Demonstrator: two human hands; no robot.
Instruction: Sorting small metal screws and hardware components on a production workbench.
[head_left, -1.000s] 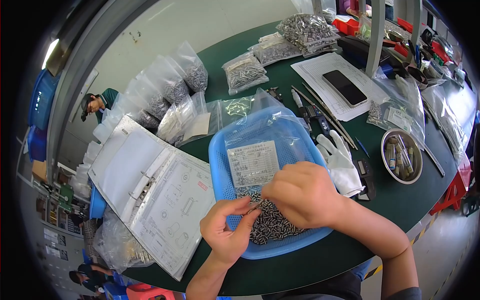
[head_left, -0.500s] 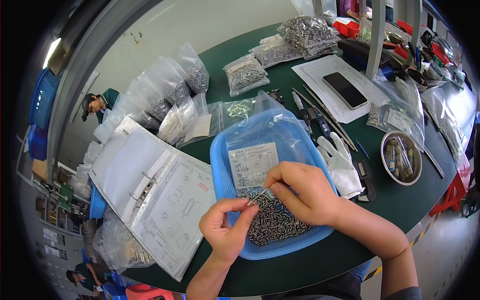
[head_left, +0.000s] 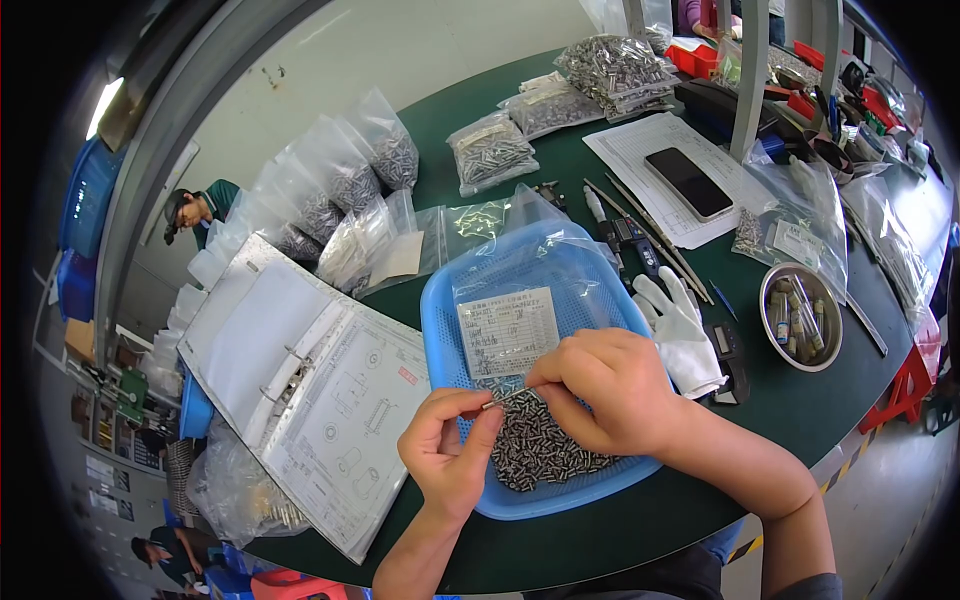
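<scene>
1. Small metal pin [head_left: 507, 397] pinched at both ends, over the near half of the blue mesh basket [head_left: 440, 320], just above the heap of like pins [head_left: 540, 455].
2. Long axis of the pin running from about 8 o'clock to 2 o'clock, the low end toward the left hand [head_left: 450, 450], the high end toward the right hand [head_left: 600, 395].
3. Left hand: fingers curled narrow, thumb and forefinger tips closed on the pin's 8 o'clock end, palm turned up toward the camera.
4. Right hand: closed narrow too, fingertips nipping the 2 o'clock end, knuckles up, hiding part of the heap.
5. Both hands equally near, touching the pin; heap of pins lying at 5 o'clock from it, just beneath.
6. Clear bag with a printed label [head_left: 508, 330] lying in the basket at 12 o'clock from the pin.
7. Open ring binder [head_left: 300, 400] at 9 o'clock of the basket, white glove [head_left: 680, 320] at 3 o'clock.
</scene>
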